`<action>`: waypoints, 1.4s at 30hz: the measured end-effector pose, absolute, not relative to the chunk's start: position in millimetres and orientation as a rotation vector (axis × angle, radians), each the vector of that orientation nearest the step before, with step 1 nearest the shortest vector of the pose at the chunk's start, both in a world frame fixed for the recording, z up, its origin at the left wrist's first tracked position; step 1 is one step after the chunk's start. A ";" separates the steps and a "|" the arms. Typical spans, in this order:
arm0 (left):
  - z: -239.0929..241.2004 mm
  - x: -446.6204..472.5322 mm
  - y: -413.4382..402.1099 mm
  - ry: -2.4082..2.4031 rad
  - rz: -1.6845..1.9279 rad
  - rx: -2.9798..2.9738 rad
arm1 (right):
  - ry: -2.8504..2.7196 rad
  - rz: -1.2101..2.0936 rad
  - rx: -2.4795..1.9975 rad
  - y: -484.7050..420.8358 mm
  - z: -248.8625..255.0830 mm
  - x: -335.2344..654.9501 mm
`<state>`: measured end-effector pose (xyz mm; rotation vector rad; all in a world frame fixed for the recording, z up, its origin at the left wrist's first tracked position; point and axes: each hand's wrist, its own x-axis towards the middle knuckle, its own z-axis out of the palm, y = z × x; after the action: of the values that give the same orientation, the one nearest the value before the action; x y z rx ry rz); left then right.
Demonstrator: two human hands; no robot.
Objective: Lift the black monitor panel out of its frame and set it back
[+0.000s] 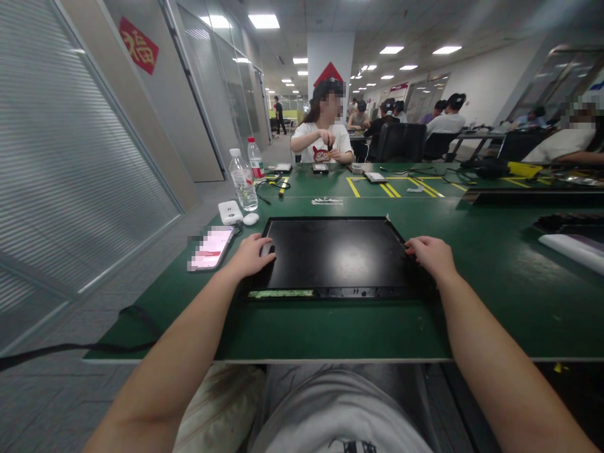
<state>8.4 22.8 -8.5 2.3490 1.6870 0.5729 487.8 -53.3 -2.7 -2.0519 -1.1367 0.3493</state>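
A flat black LCD display panel (340, 255) in a thin black frame lies on the green table in front of me. Along its near edge runs a green circuit board strip (280, 294) on the left half. My left hand (253, 255) grips the panel's left edge, thumb on top and the other fingers at the outer side. On the opposite edge my right hand (430, 255) has its fingertips closed on the frame. What the fingers do beneath the rim is hidden.
To the left are a phone (211, 248), a white device (229, 212), a water bottle (243, 182) and a red-capped bottle (255, 160). A person (323, 135) works across the green table (330, 333). Black strips (528, 196) and a white bar (573, 251) lie right.
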 end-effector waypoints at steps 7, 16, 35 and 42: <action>12.6 3.4 9.5 1.388 0.406 2.420 | -1.123 0.374 -2.063 -53.8 -1.1 486.4; 23.2 -2.8 -1.1 1.302 0.193 2.422 | -1.143 0.348 -2.047 -51.4 -6.6 490.4; 29.2 -6.7 -3.2 1.217 0.197 2.417 | -1.162 0.320 -2.070 -52.7 -4.0 489.0; 29.7 -6.0 -4.7 1.180 0.225 2.413 | -1.166 0.322 -2.075 -52.7 -4.2 489.4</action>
<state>-6.0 -4.7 29.7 2.4128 1.1796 0.2249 489.4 -52.7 -4.2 -2.0749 -1.1660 0.3218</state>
